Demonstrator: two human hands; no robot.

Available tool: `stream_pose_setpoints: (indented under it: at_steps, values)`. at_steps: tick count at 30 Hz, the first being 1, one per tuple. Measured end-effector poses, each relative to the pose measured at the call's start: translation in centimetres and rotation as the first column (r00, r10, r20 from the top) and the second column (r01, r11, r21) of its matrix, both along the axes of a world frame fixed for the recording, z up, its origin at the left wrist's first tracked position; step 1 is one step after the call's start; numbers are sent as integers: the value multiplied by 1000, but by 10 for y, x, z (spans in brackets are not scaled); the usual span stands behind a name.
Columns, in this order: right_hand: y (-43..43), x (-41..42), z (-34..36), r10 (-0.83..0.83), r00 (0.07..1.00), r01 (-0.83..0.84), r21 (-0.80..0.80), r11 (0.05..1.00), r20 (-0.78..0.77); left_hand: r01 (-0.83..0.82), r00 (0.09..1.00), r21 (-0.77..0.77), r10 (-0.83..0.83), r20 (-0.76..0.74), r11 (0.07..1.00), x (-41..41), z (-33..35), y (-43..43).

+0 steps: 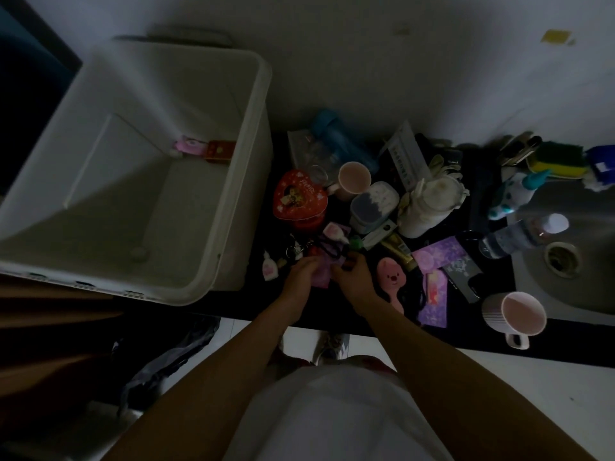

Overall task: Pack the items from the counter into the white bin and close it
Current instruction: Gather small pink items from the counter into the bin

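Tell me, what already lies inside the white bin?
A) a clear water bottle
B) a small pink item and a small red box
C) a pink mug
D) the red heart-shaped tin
B: a small pink item and a small red box lie side by side on the floor of the white bin against its far wall; nothing else shows in it.

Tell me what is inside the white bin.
A small pink item and a red box lie by the far wall of the white bin. Its near floor is too dim to tell.
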State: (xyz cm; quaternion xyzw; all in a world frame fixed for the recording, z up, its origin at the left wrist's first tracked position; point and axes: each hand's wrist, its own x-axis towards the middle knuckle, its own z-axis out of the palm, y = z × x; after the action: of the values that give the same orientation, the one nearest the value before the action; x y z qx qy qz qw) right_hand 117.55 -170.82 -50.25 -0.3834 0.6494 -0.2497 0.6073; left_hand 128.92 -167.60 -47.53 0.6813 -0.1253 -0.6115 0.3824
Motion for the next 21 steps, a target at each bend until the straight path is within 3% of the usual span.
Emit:
stream_pose_setpoints:
  at_steps: [5,12,21]
  values:
    - [0,20,0,-44,996,41,28,999,83,-4,998,39,7,-56,999,4,5,2]
    - [0,23,-9,-47,997,51,54,997,-62,1,994,3,-1,-107,1000,14,4,2]
    - [5,-8,1,-5,998,5,-1,1000,-62,58,998,-64,-59,-9,996,13,-3,-2]
